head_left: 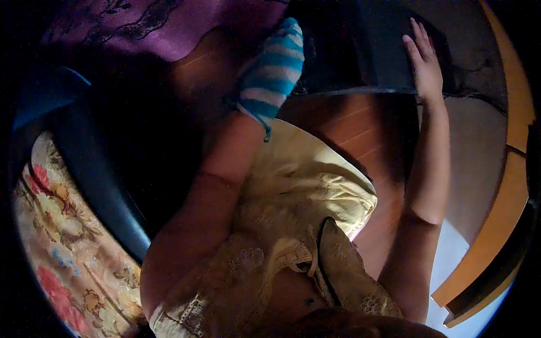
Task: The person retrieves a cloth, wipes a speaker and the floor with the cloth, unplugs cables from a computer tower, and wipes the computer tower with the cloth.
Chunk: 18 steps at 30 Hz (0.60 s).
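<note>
A blue-and-white striped knit cover (273,70), like a sock or mitten, is over my left hand (268,85) from the fingertips to the wrist. A thin blue cord with a knot hangs at its cuff. The cover hides the fingers, so their pose does not show. My right hand (427,65) lies at the upper right against a dark, smooth surface (383,50), its bare fingers spread and holding nothing.
Pale yellow clothing (307,169) covers my lap, above a reddish-brown wooden surface (349,121). Purple cloth with black lace (186,28) is at the upper left. Floral fabric (73,242) lies at the lower left, beside a dark curved edge. Wooden furniture (496,225) stands at the right.
</note>
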Motion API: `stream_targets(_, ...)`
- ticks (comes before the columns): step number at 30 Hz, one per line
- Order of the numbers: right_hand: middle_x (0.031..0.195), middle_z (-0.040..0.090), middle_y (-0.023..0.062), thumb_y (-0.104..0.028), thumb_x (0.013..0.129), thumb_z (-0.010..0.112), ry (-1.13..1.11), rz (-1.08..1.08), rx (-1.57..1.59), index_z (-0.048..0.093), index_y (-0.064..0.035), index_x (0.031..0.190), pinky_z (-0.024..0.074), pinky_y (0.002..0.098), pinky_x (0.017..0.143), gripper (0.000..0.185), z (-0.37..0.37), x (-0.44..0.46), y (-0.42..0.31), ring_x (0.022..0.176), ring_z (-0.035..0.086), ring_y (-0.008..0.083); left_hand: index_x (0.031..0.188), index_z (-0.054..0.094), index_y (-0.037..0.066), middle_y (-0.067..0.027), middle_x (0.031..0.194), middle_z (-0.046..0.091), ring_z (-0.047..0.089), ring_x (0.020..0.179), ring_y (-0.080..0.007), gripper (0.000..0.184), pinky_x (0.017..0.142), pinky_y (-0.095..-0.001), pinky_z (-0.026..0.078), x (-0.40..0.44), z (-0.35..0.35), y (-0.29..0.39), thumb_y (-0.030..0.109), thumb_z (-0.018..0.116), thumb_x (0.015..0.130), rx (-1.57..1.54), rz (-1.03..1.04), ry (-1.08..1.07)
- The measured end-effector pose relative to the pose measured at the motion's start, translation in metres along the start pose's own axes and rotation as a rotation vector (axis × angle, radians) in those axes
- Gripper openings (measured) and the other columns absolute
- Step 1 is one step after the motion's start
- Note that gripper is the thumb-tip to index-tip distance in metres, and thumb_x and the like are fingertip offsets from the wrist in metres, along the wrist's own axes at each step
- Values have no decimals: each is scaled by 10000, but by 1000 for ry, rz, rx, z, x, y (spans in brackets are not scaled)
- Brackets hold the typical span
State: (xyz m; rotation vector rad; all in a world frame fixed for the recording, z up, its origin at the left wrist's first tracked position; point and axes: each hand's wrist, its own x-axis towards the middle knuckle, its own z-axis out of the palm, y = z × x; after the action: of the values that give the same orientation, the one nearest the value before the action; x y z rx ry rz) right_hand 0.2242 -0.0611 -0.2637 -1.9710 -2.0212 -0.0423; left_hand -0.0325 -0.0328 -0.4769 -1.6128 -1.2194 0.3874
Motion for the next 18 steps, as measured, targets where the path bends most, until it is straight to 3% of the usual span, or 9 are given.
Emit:
stream_targets(1,1573,340,82,-541,964,458,15,-25,-1,391,-267,1502,247,397,1175,607,-6,8,-1,1452,306,291,1084,619,60,-134,804,672,663,677,-319,265,539,-458,517,1,1,-5,231,428,1017,540,37,98)
stream_targets(7,1571,340,98,-533,961,472,12,15,-42,395,-266,1501,256,398,1172,608,-8,6,-3,1444,324,295,1128,651,81,-4,619,555,480,409,-142,222,359,-347,421,-50,-36,-45,168,538,959,314,-363,466)
stream_targets(10,1575,332,101,-536,961,470,19,3,15,407,-267,1495,254,398,1172,602,-10,6,-7,1442,327,296,1087,663,103,-28,673,605,556,527,-180,209,445,-364,465,-47,-25,-17,225,564,948,391,-462,458)
stream_targets(12,1577,329,101,-535,961,469,22,3,-1,412,-264,1493,252,397,1172,600,-12,7,-7,1443,326,296,1082,660,106,-26,676,603,555,532,-177,206,449,-361,465,-41,-15,-8,228,562,949,105,-337,448)
stream_targets(16,1579,323,108,-528,964,465,-1,21,-2,414,-254,1492,249,393,1173,597,-10,8,-1,1446,320,296,1071,655,111,-22,683,600,554,542,-170,199,458,-355,465,-8,13,-22,236,558,952,-1064,-173,256)
stream_targets(18,1579,322,108,-527,969,457,-2,10,-13,413,-250,1493,242,388,1177,595,-11,8,-4,1454,307,290,1066,652,113,-20,686,598,553,548,-167,196,462,-351,466,1,17,-24,240,556,953,-1194,-176,199)
